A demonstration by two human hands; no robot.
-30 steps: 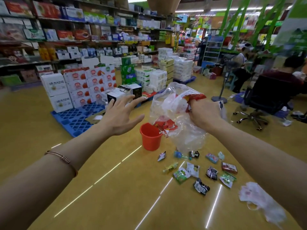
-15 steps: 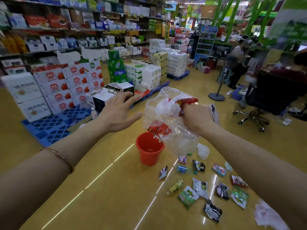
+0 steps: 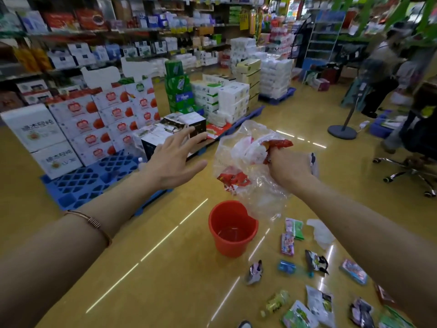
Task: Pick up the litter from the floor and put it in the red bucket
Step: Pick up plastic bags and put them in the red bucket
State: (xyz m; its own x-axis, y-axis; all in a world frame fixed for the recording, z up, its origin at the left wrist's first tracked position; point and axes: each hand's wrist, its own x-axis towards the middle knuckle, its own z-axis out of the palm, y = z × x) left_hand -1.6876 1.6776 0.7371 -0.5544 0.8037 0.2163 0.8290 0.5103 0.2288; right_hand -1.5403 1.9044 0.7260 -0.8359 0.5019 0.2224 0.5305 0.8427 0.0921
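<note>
The right hand is squeezed tight around a bunch of litter: a crinkly clear plastic bag and a red wrapper that pokes up above the knuckles. The bag hangs down from the fist. Below it, a bit toward the left hand's side, the red bucket stands upright on the yellow floor. The bag's bottom end hangs close to the bucket's rim. I cannot tell if it touches.

The left hand holds nothing. Its fingers are straight and spread, palm down, in the air near the bag but not touching it. The two hands are apart.

More litter lies on the floor under the right arm: a pink wrapper, a green wrapper, a small blue wrapper, a black-and-white packet and a white plastic bag.

A thin bracelet sits on the left wrist. Past the left hand, boxes stand on a blue pallet. Past the right hand is a chair on wheels.
</note>
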